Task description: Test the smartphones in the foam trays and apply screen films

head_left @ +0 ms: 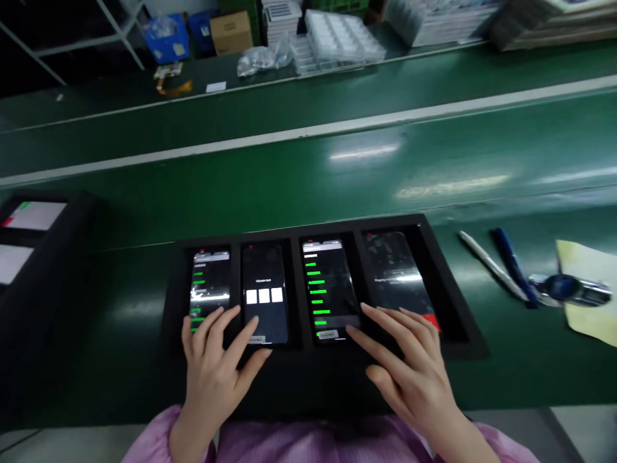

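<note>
A black foam tray (299, 321) in front of me holds several smartphones in separate slots. My left hand (219, 354) spreads its fingers over the far-left phone (212, 276), which lists green lines, and the second phone (264, 321), which displays three white squares. Its index fingertip is at the second phone's lower left. My right hand (412, 360) is open, with a fingertip at the lower right of the third phone (332, 283), whose screen also lists green lines. Other fingers lie over the lower part of the far-right phone (395, 263), dark with a red patch.
Right of the tray lie a white pen (491, 265), a blue pen (513, 267), a shiny metal object (573, 289) and yellow paper (595, 321). Another black tray (58, 238) with lit phones stands left. Clear plastic trays (342, 35) and a cardboard box (231, 32) are behind.
</note>
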Tool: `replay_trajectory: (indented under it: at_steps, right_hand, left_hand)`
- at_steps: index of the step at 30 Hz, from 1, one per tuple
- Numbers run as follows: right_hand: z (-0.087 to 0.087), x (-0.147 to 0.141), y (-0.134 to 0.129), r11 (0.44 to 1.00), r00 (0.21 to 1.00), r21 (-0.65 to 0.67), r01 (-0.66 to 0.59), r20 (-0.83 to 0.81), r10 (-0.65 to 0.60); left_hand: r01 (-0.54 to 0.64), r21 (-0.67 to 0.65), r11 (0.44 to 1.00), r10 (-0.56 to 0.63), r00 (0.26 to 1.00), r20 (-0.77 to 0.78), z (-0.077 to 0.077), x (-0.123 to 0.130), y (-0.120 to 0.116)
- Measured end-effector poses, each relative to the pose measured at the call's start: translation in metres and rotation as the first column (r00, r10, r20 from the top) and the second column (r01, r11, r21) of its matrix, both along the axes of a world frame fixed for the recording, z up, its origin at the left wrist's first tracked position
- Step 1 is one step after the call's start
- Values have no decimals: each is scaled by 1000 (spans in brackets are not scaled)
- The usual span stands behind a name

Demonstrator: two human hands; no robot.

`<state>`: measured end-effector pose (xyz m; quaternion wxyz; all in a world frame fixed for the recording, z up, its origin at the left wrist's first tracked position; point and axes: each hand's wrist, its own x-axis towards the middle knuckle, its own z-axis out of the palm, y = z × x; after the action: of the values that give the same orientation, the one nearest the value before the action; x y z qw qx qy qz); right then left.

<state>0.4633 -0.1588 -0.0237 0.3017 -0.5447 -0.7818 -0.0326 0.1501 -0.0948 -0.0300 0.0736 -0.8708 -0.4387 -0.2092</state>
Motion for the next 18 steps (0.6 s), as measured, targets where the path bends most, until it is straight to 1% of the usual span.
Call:
replay_trajectory:
  at_steps: [2,4,6,7,10,12,14,16,18]
  right_hand:
    - [2,-4,1,1000,1000,8,-30,-8,30]
    - [4,-12,4,998,998,3,-63,-8,63]
    - [7,-23,7,996,996,-4,-91,-16,91]
    - [8,-29,9,995,995,-7,-100,-25,99]
    - [12,-48,17,994,993,-18,-112,-46,111]
    - [13,-60,24,992,991,-18,-122,-49,121]
    - [13,-70,31,991,991,-19,-130,-47,129]
    - [12,-79,37,990,989,-20,-142,-46,141]
    - [11,-86,42,988,988,-16,-151,-44,150]
  left_hand:
    - [-15,-16,1000,15,1000,-15,6,10,7]
    - [-34,-44,998,31,998,-61,10,17,12]
    - [-60,-58,997,57,997,-61,11,15,14]
    - [-80,-54,995,79,997,-25,11,10,14]
    - [-180,-43,983,184,976,118,9,-19,7]
    - [-260,-80,962,269,953,140,7,-46,0]
    - [-313,-120,942,327,937,123,4,-72,-7]
    - [-317,-152,936,335,935,114,2,-92,-15]
    - [-293,-169,941,314,942,117,-1,-105,-23]
